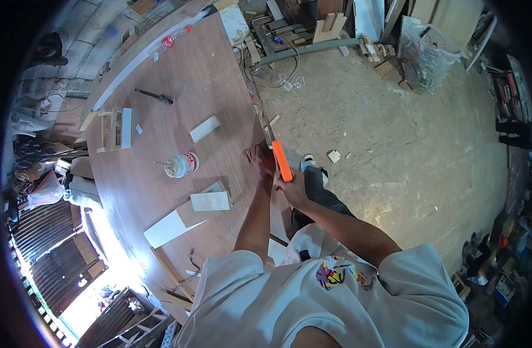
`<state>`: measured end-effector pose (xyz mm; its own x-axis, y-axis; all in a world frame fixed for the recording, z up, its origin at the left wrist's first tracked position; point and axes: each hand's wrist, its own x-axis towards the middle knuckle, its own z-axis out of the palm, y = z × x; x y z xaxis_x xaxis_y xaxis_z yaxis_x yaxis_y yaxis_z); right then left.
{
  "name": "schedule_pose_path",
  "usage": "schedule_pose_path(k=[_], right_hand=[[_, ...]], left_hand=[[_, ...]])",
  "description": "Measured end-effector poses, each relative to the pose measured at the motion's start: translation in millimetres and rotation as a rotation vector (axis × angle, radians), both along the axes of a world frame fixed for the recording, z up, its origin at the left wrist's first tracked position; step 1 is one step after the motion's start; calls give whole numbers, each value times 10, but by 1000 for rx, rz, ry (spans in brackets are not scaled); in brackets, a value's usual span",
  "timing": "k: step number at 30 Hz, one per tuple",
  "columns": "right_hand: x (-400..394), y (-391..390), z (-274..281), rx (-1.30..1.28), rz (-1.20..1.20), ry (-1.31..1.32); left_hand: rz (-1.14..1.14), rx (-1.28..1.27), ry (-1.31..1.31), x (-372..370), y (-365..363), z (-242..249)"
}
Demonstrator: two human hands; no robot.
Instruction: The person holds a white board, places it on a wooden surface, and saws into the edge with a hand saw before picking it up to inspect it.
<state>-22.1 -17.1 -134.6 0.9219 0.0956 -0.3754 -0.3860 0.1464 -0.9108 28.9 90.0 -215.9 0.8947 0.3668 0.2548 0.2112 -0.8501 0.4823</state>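
My right hand point(291, 187) is wrapped round the orange handle of a saw point(281, 160). The saw's thin blade points away from me along the table's right edge. My left hand point(260, 161) lies on the table point(219, 156) at that edge, just left of the saw handle, with its fingers spread. Whether a workpiece lies under it cannot be made out. Left of my hands are a white block point(205, 129), a white tub point(182, 165) with a red label and a stick in it, and stacked white-faced boards point(210, 202).
A small wooden frame point(114, 129), a dark tool point(154, 96) and a plastic bottle point(174, 38) are on the far left part of the table. Offcuts point(334, 156) lie on the floor at right. A plastic bag point(429, 55) and scrap wood stand at the back.
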Motion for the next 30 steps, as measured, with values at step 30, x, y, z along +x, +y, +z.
schedule_pose_path(k=[30], right_hand=[[1440,-206,2166,56,400,204]], left_hand=[[-10,8,-108,35,9,-59]])
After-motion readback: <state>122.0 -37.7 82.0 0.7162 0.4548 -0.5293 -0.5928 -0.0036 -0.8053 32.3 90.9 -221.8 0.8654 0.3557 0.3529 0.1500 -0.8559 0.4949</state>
